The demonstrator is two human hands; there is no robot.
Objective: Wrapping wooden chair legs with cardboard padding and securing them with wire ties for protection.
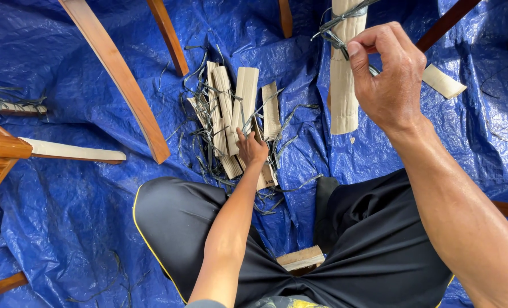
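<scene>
Two bare hands work over a blue tarp (pixel 65 217), seen from above between the person's knees in black shorts (pixel 180 228). Right hand (pixel 388 80), raised near the top of the view, has its fingers bunched together and pinches a dark strap (pixel 337 25) that wraps a wooden slat wrapped in cardboard (pixel 343 85); the slat hangs upright just left of the hand, with the strap's loose end sticking out to the left. Left hand (pixel 251 149) reaches down to a pile of cardboard strips (pixel 245 94) on the tarp, fingers curled together on the strips near the pile's lower middle; what exactly it grips I cannot tell. Dark cut straps (pixel 200 105) lie tangled through and around the pile. One loose cardboard piece (pixel 443 81) lies on the tarp to the right of the raised hand. Curved wooden chair parts (pixel 117 74) stand at the left and top, and a small wood block (pixel 301 258) sits between the thighs.
</scene>
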